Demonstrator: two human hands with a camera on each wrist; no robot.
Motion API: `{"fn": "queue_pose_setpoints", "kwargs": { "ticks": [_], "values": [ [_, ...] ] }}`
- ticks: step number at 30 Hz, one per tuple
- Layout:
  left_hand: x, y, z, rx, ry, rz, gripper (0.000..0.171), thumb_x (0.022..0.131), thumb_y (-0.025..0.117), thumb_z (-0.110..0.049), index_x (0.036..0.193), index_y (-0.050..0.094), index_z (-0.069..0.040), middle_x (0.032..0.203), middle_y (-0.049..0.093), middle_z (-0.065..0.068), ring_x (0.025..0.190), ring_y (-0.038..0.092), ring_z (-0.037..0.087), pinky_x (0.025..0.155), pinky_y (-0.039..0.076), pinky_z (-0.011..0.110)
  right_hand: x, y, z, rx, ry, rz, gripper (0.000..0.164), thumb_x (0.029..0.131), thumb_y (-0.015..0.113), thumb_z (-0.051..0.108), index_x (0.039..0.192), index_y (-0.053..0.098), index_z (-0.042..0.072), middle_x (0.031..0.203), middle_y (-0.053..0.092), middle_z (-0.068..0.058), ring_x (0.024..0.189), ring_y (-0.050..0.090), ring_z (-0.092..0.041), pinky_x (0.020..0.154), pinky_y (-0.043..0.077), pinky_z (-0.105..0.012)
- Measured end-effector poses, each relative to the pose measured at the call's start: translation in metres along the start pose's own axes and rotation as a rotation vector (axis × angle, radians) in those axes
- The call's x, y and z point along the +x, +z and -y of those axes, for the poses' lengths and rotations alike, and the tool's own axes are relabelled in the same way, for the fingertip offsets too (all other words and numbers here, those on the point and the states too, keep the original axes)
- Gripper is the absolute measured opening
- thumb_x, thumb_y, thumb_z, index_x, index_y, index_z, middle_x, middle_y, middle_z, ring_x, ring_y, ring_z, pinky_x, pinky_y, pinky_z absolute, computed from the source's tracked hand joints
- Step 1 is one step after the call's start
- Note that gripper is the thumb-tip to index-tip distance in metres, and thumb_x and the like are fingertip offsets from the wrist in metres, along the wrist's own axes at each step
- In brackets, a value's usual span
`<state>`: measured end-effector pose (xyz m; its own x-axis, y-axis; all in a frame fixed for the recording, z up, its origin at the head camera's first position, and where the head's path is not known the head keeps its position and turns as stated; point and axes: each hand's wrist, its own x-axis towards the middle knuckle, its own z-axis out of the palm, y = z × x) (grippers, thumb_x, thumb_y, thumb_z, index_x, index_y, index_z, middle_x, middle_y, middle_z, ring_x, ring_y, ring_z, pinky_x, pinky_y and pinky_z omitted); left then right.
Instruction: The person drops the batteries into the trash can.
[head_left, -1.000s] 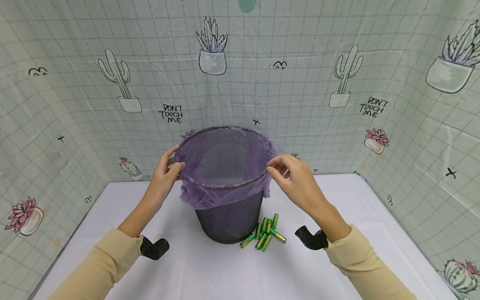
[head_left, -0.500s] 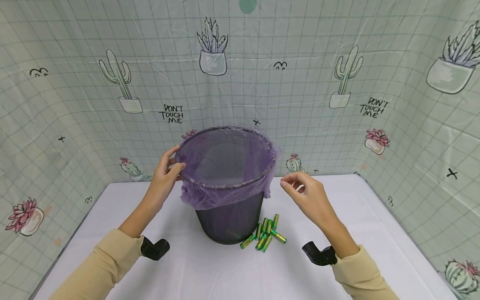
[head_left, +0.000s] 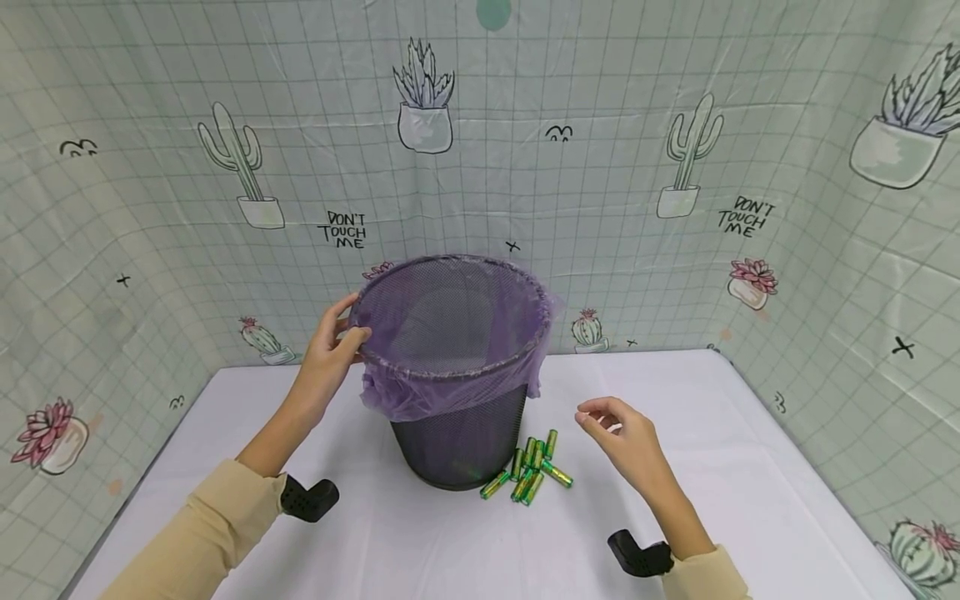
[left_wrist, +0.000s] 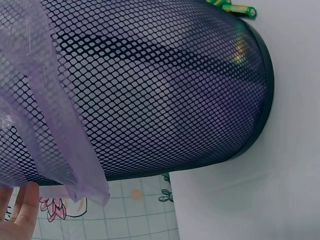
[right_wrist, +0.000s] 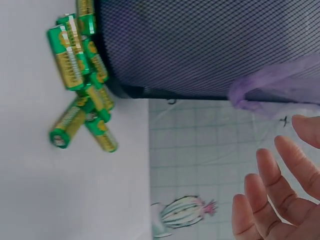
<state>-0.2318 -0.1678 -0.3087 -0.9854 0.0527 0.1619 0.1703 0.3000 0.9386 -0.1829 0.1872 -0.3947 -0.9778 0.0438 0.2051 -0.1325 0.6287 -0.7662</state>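
A black mesh wastebasket (head_left: 457, 450) stands upright on the table, lined with a purple plastic bag (head_left: 435, 396) folded over its rim. My left hand (head_left: 330, 342) grips the rim at the left, thumb on the near side of the edge. In the left wrist view its fingertips (left_wrist: 30, 200) show beside the mesh and the bag. My right hand (head_left: 626, 437) hovers to the right of the basket, fingers loosely bent and holding nothing. Between it and the basket's foot lies a loose pile of green and gold batteries (head_left: 531, 467), also plain in the right wrist view.
A white cloth covers the table (head_left: 360, 542). Behind and at both sides hangs a gridded curtain (head_left: 487, 183) printed with cacti. Each wrist carries a black camera mount (head_left: 309, 498). The batteries lie close against the basket's lower right side.
My right hand has let go of the bag's edge at the right rim and moved right, then down toward the table. The left hand and the basket stay in place.
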Motion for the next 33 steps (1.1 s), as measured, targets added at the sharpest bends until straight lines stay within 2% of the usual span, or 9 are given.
{"fn": "queue_pose_setpoints", "kwargs": {
  "ticks": [8,14,17,22,25,29,33],
  "values": [
    [0.000,-0.001,0.000,-0.004,-0.013,0.007,0.059,0.095,0.043,-0.022,0.149,0.018,-0.023,0.142,0.034,0.016,0.115,0.045,0.026,0.081,0.044,0.015,-0.007,0.016,-0.028,0.018,0.124,0.046,0.028,0.085,0.065,0.027,0.105,0.066,0.007,0.090,0.063,-0.004,0.084,0.054,-0.015,0.065,0.043,-0.023],
    [0.000,-0.001,0.000,-0.001,-0.015,0.007,0.059,0.095,0.043,-0.022,0.149,0.019,-0.023,0.143,0.033,0.016,0.117,0.045,0.028,0.082,0.044,0.016,-0.014,0.026,-0.039,0.034,0.194,0.074,0.029,0.084,0.067,0.024,0.107,0.066,0.005,0.088,0.063,-0.003,0.080,0.052,-0.013,0.065,0.041,-0.025],
    [0.000,-0.001,-0.001,0.004,-0.018,0.005,0.059,0.095,0.043,-0.022,0.149,0.019,-0.024,0.144,0.033,0.016,0.118,0.044,0.028,0.085,0.044,0.020,-0.017,0.031,-0.045,0.045,0.226,0.092,0.031,0.084,0.067,0.023,0.108,0.065,0.004,0.088,0.062,-0.003,0.076,0.052,-0.011,0.064,0.040,-0.025],
    [-0.001,-0.001,-0.001,0.005,-0.018,0.007,0.060,0.095,0.043,-0.023,0.149,0.018,-0.024,0.145,0.032,0.016,0.121,0.044,0.029,0.092,0.043,0.031,-0.022,0.040,-0.057,0.054,0.206,0.111,0.033,0.083,0.067,0.023,0.107,0.064,0.000,0.084,0.061,-0.003,0.074,0.056,-0.011,0.062,0.042,-0.025],
    [-0.001,-0.001,-0.001,0.002,-0.017,0.009,0.060,0.095,0.044,-0.023,0.149,0.018,-0.024,0.145,0.032,0.016,0.121,0.044,0.029,0.092,0.043,0.030,-0.025,0.043,-0.061,0.066,0.202,0.131,0.035,0.082,0.067,0.023,0.106,0.063,-0.002,0.083,0.061,-0.003,0.078,0.058,-0.014,0.062,0.043,-0.026],
    [0.000,-0.001,-0.001,0.002,-0.022,0.010,0.060,0.095,0.044,-0.023,0.149,0.018,-0.024,0.145,0.031,0.016,0.120,0.044,0.028,0.089,0.044,0.026,-0.026,0.047,-0.065,0.066,0.242,0.165,0.037,0.080,0.069,0.023,0.107,0.063,-0.002,0.088,0.061,-0.004,0.083,0.056,-0.016,0.066,0.043,-0.027],
    [0.000,0.000,-0.001,0.000,-0.028,0.008,0.060,0.095,0.044,-0.023,0.149,0.018,-0.025,0.145,0.031,0.016,0.120,0.044,0.028,0.091,0.043,0.029,-0.028,0.049,-0.067,0.031,0.243,0.182,0.036,0.078,0.071,0.020,0.106,0.064,-0.003,0.094,0.060,-0.007,0.084,0.051,-0.016,0.070,0.041,-0.027]
  ]
}}
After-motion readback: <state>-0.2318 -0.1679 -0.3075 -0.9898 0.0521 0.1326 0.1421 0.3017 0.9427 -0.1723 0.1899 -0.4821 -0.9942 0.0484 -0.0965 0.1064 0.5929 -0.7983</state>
